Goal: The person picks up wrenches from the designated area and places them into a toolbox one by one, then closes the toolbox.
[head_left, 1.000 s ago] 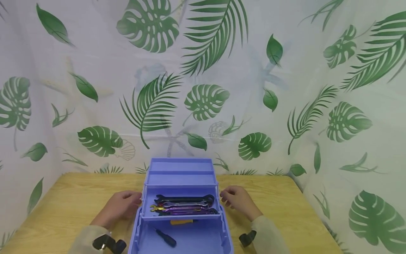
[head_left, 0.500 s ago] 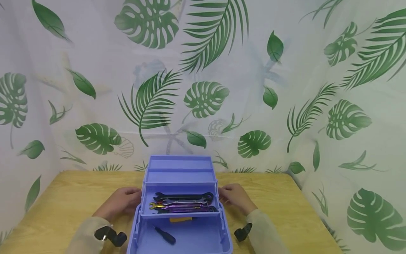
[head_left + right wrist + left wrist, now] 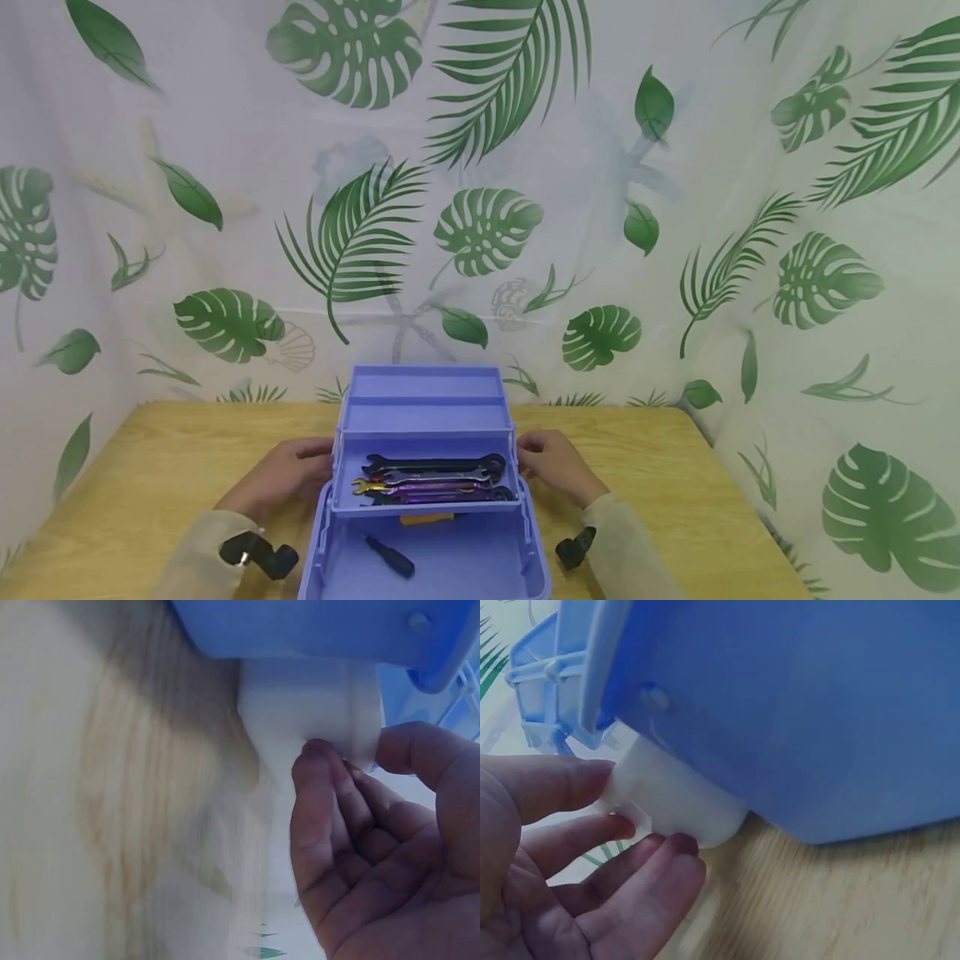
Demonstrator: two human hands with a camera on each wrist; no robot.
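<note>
A blue toolbox (image 3: 468, 560) stands open in the head view, its trays raised and spread toward the back. Several wrenches (image 3: 435, 477), black, silver, gold and purple, lie across the front tray. In the bottom compartment lies a black-handled screwdriver (image 3: 390, 557), with a yellow piece (image 3: 427, 518) partly hidden under the tray. My left hand (image 3: 288, 471) is at the box's rear left; the left wrist view shows its thumb and fingers pinching the edge of a white lid (image 3: 679, 799) behind the blue body. My right hand (image 3: 557, 468) pinches the lid's opposite edge.
The toolbox rests on a wooden table (image 3: 195, 450). Close behind it rises a white curtain (image 3: 517, 350) printed with green leaves, which also runs along both sides. A black wrist camera (image 3: 258, 554) sits on each sleeve. The upper back tray (image 3: 427, 417) holds nothing visible.
Both hands have moved slightly inward, against the toolbox's rear sides, and their fingertips are now hidden behind it in the head view. The toolbox and tools stay put; the view shifts slightly.
</note>
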